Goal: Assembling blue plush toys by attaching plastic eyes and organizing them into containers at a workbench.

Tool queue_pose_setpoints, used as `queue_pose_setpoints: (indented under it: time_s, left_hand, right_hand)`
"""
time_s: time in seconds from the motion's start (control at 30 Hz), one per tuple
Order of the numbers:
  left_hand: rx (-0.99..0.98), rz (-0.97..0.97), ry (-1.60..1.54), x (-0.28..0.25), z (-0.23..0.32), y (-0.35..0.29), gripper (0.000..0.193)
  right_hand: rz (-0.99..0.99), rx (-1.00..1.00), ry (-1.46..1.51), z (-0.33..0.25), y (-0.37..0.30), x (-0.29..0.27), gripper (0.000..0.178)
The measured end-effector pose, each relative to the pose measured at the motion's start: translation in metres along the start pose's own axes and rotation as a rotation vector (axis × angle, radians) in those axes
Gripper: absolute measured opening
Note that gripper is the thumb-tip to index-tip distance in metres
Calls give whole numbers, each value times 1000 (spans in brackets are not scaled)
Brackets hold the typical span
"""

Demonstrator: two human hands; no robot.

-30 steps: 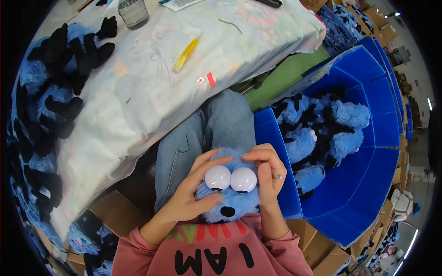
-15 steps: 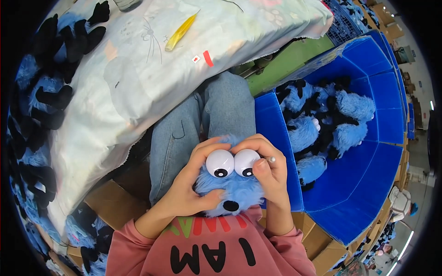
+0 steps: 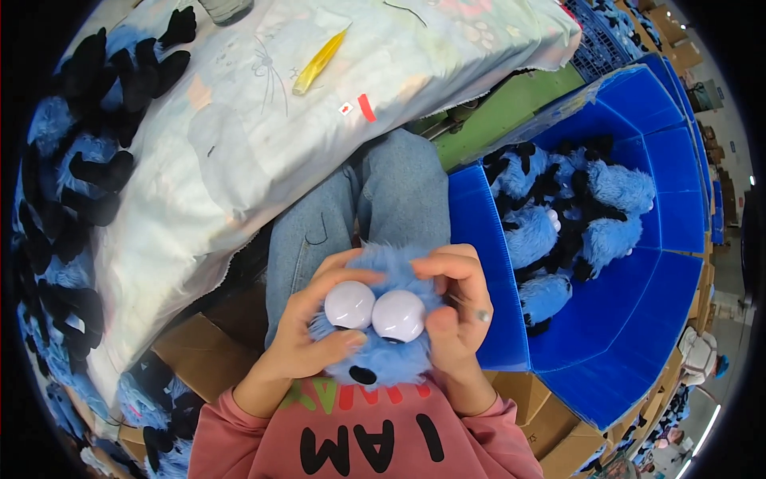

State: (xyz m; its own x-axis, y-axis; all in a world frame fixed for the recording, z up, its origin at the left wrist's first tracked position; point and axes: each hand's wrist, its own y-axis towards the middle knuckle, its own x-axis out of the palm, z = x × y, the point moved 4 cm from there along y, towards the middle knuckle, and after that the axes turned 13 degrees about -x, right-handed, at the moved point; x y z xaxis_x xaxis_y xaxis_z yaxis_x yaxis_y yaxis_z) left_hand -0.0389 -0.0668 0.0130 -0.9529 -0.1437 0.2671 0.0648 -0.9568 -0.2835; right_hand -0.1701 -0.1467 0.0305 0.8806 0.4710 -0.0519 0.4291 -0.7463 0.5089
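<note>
A fluffy blue plush toy [image 3: 399, 361] with two large white plastic eyes and a black nose is held in front of my chest, above my lap. My left hand [image 3: 303, 335] wraps its left side, fingers along the top of one eye and thumb below it. On the toy's other side, my right hand [image 3: 459, 319] is curled with fingertips at the fur and thumb beside the other eye. A small greyish rod end [image 3: 482, 316] sticks out by the right fingers; the rest is hidden. Both black pupils show only as thin slivers at the lower edges.
On my right, a blue bin [image 3: 610, 335] contains several blue and black plush toys [image 3: 614, 188]. A cloth-covered table [image 3: 239, 160] ahead bears a yellow pointed object [image 3: 321, 60] and a red strip [image 3: 366, 108]. More plush pieces [image 3: 100, 164] pile along the left; cardboard boxes [image 3: 199, 351] stand nearby.
The toy has shifted slightly left and tilted, so less of the pupils shows. My right fingers have moved off the top of the eye to the fur at the toy's side.
</note>
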Motion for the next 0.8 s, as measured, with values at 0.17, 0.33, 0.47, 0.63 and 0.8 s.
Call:
queue_pose_setpoints:
  time_s: [0.17,0.33,0.47,0.63,0.8]
  left_hand:
    - [266,-40,-80,-18,6,-2,38]
    - [566,-146,-129,-25,23,-3,29]
    - [663,-184,-61,-26,31,-10,25]
    - [791,-193,305,-8,35,-27,19]
    - [913,-65,556,31,29,-41,24]
  right_hand:
    - [143,-34,169,-15,1,14,18]
    - [310,-269,454,-32,1,31,14]
    - [450,-304,563,-33,-2,35,17]
    - [486,-295,592,-28,-1,14,18]
    - [436,-244,772,13,8,-7,23]
